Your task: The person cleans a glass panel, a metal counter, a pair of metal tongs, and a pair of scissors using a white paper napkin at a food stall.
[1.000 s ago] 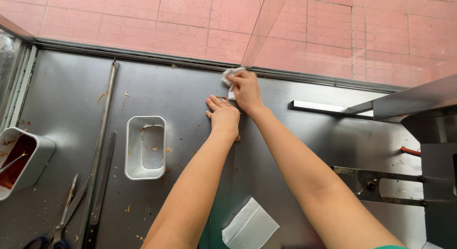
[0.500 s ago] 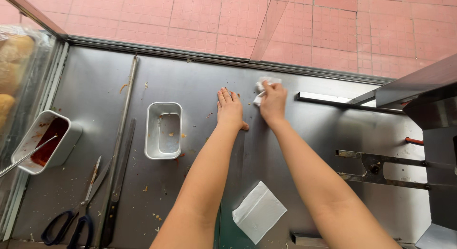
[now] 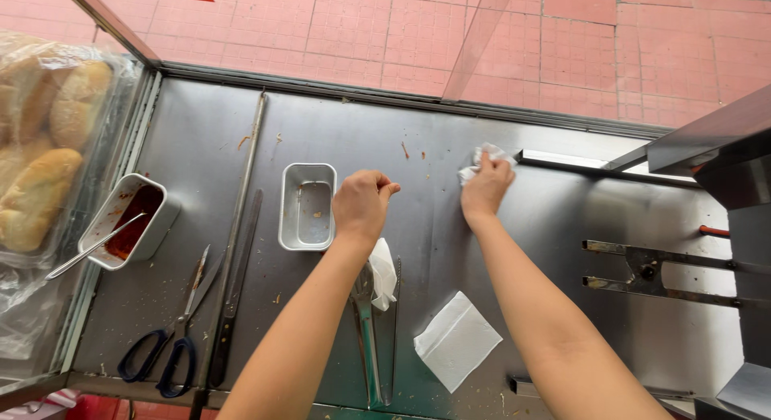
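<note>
Steel counter (image 3: 514, 251) strewn with crumbs, pink tiled floor beyond the glass. Right hand (image 3: 484, 189) pressing a crumpled white tissue (image 3: 480, 157) against the far edge, fingers curled around it, shifted rightward since a second ago. Left hand (image 3: 360, 203) now lifted and loosely closed, fingertips pinched together, no longer flat on the steel. Empty metal tray (image 3: 307, 205) just left of it. Tongs (image 3: 367, 324) and folded white napkin (image 3: 456, 340) near the front. Sauce tray (image 3: 128, 219), scissors (image 3: 173, 332), bagged bread rolls (image 3: 44, 163) at left.

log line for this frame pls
right hand: pressing crumpled tissue on steel counter | left hand: fist, beside empty tray
</note>
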